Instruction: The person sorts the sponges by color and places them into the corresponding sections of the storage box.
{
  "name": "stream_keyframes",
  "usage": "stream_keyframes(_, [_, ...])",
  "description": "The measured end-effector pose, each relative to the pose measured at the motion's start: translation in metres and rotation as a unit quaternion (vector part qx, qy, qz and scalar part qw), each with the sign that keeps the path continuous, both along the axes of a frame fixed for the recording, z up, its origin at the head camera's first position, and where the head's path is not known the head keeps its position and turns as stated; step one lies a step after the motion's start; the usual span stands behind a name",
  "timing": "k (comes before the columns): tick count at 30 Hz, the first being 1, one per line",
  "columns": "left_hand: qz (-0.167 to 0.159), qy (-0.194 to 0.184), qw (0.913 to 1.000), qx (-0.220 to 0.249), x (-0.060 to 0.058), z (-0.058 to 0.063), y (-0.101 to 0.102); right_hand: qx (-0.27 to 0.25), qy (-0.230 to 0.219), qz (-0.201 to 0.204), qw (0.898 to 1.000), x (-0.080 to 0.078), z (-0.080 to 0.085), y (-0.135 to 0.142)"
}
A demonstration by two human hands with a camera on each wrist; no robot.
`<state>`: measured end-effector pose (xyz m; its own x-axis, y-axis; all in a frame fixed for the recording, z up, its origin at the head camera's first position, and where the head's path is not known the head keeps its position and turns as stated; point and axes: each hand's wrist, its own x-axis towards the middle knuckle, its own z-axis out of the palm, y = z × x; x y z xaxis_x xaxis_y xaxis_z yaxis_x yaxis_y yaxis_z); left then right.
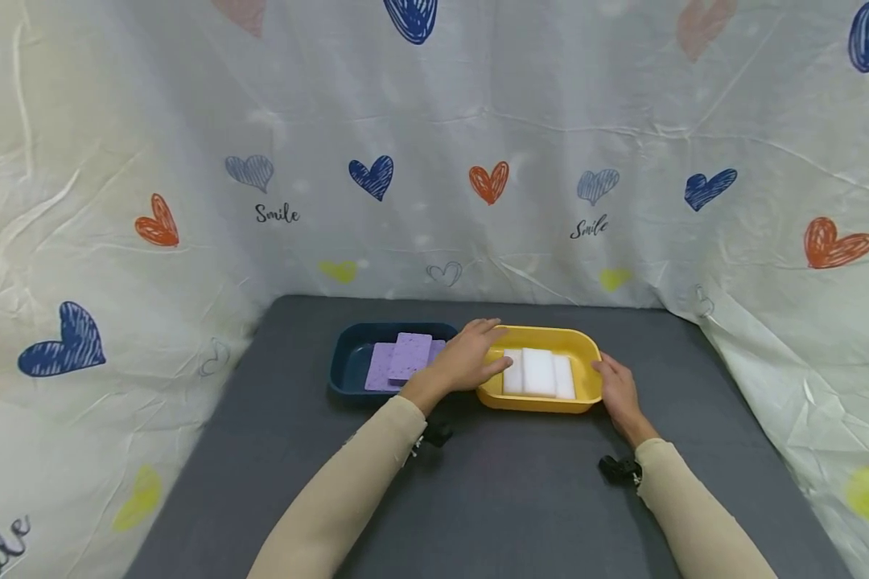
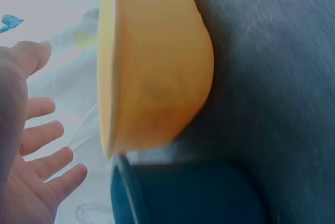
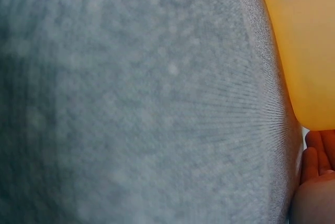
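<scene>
A yellow tray (image 1: 532, 407) holds white sponge-like blocks (image 1: 539, 372) lying side by side and partly overlapping. My right hand (image 1: 620, 394) grips the tray's right end, thumb at the rim and the other fingers along the outside wall. Over the left end hovers my left hand (image 1: 471, 354), fingers spread and holding nothing; the left wrist view shows it apart from the tray wall (image 2: 162, 67). Beside the yellow tray, on the left, a dark blue tray (image 1: 342, 378) contains stacked purple sponges (image 1: 409, 358), partly hidden behind the left hand and wrist.
Both trays stand toward the back of a table with a dark grey cloth (image 1: 521, 498). Behind and at the sides hangs a white curtain (image 1: 434, 104) printed with hearts. The two trays sit close together, rims nearly touching.
</scene>
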<state>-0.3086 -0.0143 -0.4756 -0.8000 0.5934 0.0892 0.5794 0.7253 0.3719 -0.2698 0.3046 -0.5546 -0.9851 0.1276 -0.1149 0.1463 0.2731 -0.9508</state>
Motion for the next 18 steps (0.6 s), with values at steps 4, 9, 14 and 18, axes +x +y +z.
stream_keyframes(4, [0.022,0.013,0.9996,0.011,0.004,0.002,-0.018,0.0,-0.007,0.003,1.0,-0.003,0.0,0.002])
stream_keyframes(9, [0.068,0.02,0.9975,-0.001,0.008,0.001,-0.04,0.001,-0.024,0.005,1.0,-0.006,0.002,0.006])
stream_keyframes(14, [0.093,0.021,0.9952,0.022,0.013,0.005,-0.065,0.01,-0.021,0.011,1.0,-0.006,0.006,0.013])
stream_keyframes(18, [0.105,0.041,0.9928,0.04,0.014,0.004,-0.09,0.047,0.004,0.032,0.998,-0.003,0.012,0.021])
